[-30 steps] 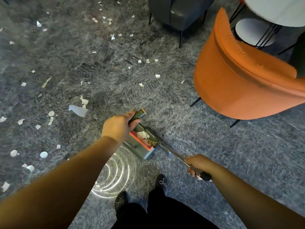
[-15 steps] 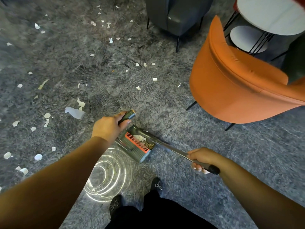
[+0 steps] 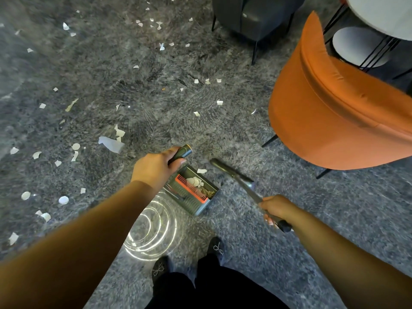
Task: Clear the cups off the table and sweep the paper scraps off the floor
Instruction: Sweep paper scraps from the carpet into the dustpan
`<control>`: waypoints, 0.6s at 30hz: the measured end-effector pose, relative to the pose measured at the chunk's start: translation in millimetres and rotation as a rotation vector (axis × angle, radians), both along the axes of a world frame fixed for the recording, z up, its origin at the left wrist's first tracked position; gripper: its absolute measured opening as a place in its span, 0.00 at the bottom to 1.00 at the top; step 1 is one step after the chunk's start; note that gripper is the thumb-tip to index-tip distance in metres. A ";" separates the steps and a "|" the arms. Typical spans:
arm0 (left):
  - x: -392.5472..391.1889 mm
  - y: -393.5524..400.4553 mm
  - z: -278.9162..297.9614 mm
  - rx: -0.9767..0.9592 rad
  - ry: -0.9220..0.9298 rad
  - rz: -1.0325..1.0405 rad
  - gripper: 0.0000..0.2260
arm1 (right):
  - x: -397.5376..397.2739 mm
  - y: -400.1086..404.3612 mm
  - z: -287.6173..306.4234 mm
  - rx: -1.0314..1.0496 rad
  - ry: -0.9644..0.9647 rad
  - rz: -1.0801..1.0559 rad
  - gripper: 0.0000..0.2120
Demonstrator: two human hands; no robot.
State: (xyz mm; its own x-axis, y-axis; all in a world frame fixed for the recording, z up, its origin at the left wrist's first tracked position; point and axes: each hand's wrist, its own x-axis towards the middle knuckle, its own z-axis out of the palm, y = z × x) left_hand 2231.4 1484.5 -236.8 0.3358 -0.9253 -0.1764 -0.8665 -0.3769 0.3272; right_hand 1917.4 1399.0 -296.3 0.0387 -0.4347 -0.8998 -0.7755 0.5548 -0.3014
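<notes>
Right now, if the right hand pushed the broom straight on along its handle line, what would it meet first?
The right hand aims the broom up-left, so it would likely first meet the loose paper scrap beside the dustpan, though depth is unclear.

The dustpan [image 3: 191, 189] sits on the carpet [image 3: 245, 130] in front of the shoes [image 3: 215, 247], with scraps inside. The broom [image 3: 231, 173] is just right of it. More scraps [image 3: 111, 143] lie to the left and farther ahead. A chair [image 3: 338, 114] stands right, with a table [image 3: 383, 14] behind it.
</notes>
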 end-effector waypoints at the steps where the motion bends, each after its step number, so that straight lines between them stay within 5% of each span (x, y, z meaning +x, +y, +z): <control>1: -1.7 -1.4 0.2 -0.006 -0.007 -0.008 0.19 | 2.7 -3.3 -5.2 0.007 0.035 0.034 0.10; 10: -4.6 -9.4 -0.7 -0.010 -0.049 0.007 0.22 | 9.3 -5.5 -2.5 0.113 0.014 0.289 0.16; 18: 4.1 -12.7 4.4 -0.019 0.005 0.062 0.22 | -17.9 -7.6 31.5 0.146 -0.107 0.203 0.23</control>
